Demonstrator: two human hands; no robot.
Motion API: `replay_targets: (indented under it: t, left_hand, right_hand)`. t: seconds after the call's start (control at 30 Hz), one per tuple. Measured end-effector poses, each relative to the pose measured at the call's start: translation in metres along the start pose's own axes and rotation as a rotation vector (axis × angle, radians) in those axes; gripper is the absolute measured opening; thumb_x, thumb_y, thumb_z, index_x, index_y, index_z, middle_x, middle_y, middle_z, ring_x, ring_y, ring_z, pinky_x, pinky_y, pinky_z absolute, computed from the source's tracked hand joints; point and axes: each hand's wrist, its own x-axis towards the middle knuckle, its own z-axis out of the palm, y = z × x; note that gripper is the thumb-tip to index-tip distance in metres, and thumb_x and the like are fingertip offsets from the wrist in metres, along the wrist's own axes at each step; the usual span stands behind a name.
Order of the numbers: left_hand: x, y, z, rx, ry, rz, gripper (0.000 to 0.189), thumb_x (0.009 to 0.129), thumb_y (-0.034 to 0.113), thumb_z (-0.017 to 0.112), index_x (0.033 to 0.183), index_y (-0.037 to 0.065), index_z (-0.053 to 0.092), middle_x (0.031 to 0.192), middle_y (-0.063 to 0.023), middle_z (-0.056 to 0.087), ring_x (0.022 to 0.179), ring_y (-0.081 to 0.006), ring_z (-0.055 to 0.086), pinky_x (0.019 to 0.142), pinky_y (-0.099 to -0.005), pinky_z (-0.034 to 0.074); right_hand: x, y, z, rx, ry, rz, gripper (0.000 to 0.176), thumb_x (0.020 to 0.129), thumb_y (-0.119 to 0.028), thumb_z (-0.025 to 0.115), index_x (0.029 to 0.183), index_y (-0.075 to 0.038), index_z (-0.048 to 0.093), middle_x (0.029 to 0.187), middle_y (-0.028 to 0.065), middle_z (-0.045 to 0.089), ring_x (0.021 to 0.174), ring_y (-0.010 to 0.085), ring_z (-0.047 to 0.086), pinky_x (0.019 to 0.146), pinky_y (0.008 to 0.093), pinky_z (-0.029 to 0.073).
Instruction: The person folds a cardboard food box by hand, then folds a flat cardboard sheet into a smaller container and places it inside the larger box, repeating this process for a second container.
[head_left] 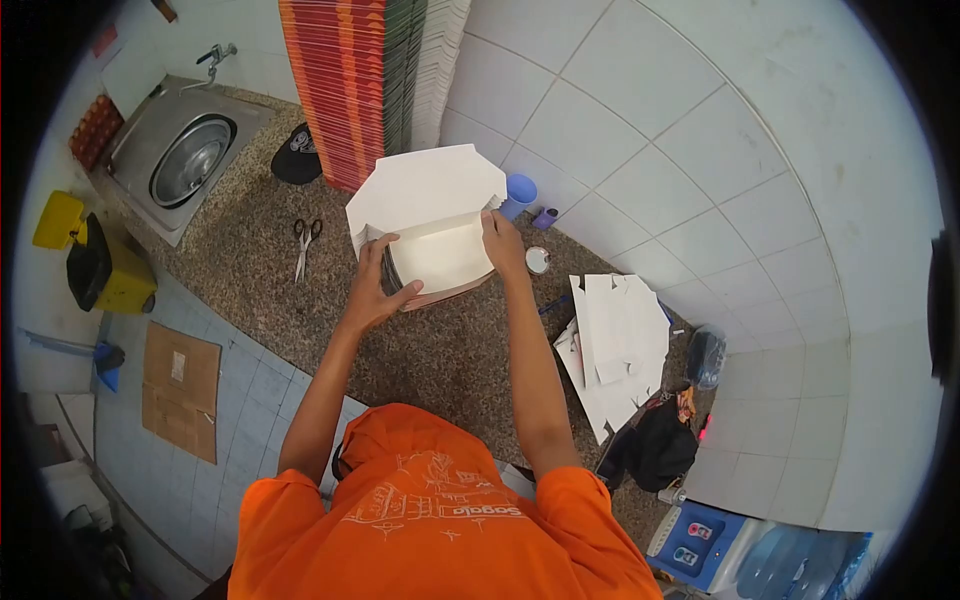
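A white paperboard food box [440, 262] with its lid raised is between my two hands over the speckled counter. My left hand [375, 290] grips the box's left side and near corner, thumb toward the front edge. At the far right corner, my right hand [503, 242] pinches the side wall near the lid's fold. The inside of the box faces up with nothing in it. Behind it rises a tall stack of nested red and green boxes [345, 90]. Flat white box blanks [622, 335] lie in a pile to the right.
Scissors [303, 250] and a black cap [296, 155] lie left on the counter [250, 230]. A blue cup [519, 194] and a small round tin [538, 261] stand near the tiled wall. A sink [190, 160] is far left; dark cloth [655, 440] lies right.
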Motion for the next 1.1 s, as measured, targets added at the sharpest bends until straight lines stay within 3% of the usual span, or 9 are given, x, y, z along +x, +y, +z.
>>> replay_targets:
  t: [0.17,0.27,0.4,0.47,0.53,0.63,0.77,0.93,1.1]
  left_hand:
    - [0.001,0.001,0.001,0.019,0.013,0.045,0.094,0.076,0.047,0.086,0.153,0.022,0.037,0.149,-0.0238,0.039,0.142,-0.0455,0.039,0.114,-0.0592,0.037]
    - [-0.001,0.001,0.002,0.034,0.021,0.049,0.095,0.075,0.05,0.086,0.153,0.023,0.039,0.146,-0.0238,0.041,0.139,-0.0463,0.043,0.11,-0.0601,0.042]
    - [0.001,-0.006,0.003,0.034,0.042,0.059,0.095,0.075,0.047,0.088,0.155,0.026,0.039,0.148,-0.0234,0.04,0.139,-0.0441,0.044,0.11,-0.0584,0.043]
    - [-0.005,0.002,0.003,0.01,0.048,0.05,0.092,0.078,0.043,0.087,0.154,0.022,0.04,0.149,-0.0235,0.04,0.139,-0.0433,0.045,0.11,-0.057,0.043]
    - [-0.004,0.012,0.007,-0.012,0.043,0.058,0.089,0.08,0.039,0.086,0.154,0.018,0.041,0.15,-0.0236,0.039,0.139,-0.0425,0.045,0.11,-0.0555,0.044]
    - [-0.024,0.031,0.019,0.201,0.43,0.328,0.077,0.087,0.029,0.081,0.151,0.008,0.044,0.142,-0.0219,0.049,0.135,-0.0388,0.05,0.109,-0.0511,0.045]
    - [-0.057,0.075,0.051,-0.495,-0.126,0.243,0.06,0.096,0.025,0.072,0.146,0.003,0.049,0.134,-0.0154,0.063,0.123,-0.0281,0.062,0.104,-0.0417,0.05]
    - [-0.041,0.078,0.124,-1.364,-0.887,-0.633,0.056,0.102,0.038,0.064,0.145,0.003,0.054,0.138,-0.0135,0.062,0.123,-0.0231,0.063,0.104,-0.0406,0.051]
    - [-0.07,0.07,0.159,-0.528,-0.897,-0.397,0.046,0.094,0.017,0.072,0.135,-0.002,0.06,0.129,-0.0143,0.067,0.115,-0.0207,0.065,0.099,-0.0356,0.052]
  right_hand:
    - [-0.013,0.013,-0.004,0.052,0.007,-0.042,0.044,0.105,-0.043,0.045,0.119,-0.008,0.067,0.112,0.0237,0.07,0.109,0.0466,0.064,0.093,0.0525,0.049]
    - [-0.044,0.029,-0.023,0.228,0.349,-0.44,0.035,0.1,-0.032,0.06,0.113,-0.001,0.066,0.111,0.0188,0.067,0.109,0.0375,0.062,0.097,0.0452,0.046]
    - [-0.1,0.129,-0.092,-0.463,0.57,-0.066,0.07,0.079,-0.038,0.083,0.137,-0.011,0.055,0.137,0.024,0.054,0.132,0.0405,0.047,0.106,0.0531,0.039]
    - [-0.132,0.181,-0.125,-0.783,0.329,0.342,0.087,0.078,-0.048,0.082,0.149,-0.015,0.045,0.148,0.0232,0.048,0.139,0.0417,0.044,0.109,0.0571,0.039]
    - [-0.143,0.275,-0.169,-0.534,0.064,0.353,0.052,0.085,-0.035,0.074,0.132,-0.016,0.066,0.11,0.0176,0.075,0.104,0.0359,0.072,0.093,0.0483,0.055]
    - [-0.189,0.222,-0.199,-0.497,0.63,0.277,0.024,0.092,-0.019,0.065,0.113,-0.012,0.075,0.1,0.0185,0.075,0.093,0.0375,0.073,0.082,0.0473,0.056]
    - [-0.246,0.159,-0.203,-0.472,1.043,-0.144,0.026,0.097,-0.004,0.057,0.117,-0.009,0.074,0.107,0.0179,0.075,0.102,0.0358,0.071,0.092,0.0444,0.053]
    - [-0.339,0.088,-0.113,-0.435,0.431,-0.37,0.029,0.095,-0.007,0.062,0.121,-0.01,0.075,0.129,0.0181,0.067,0.12,0.0354,0.063,0.105,0.0454,0.047]
    - [-0.396,0.084,-0.102,-0.53,0.44,-0.229,0.042,0.095,-0.01,0.064,0.137,-0.012,0.066,0.139,0.0155,0.062,0.125,0.0338,0.061,0.107,0.0468,0.045]
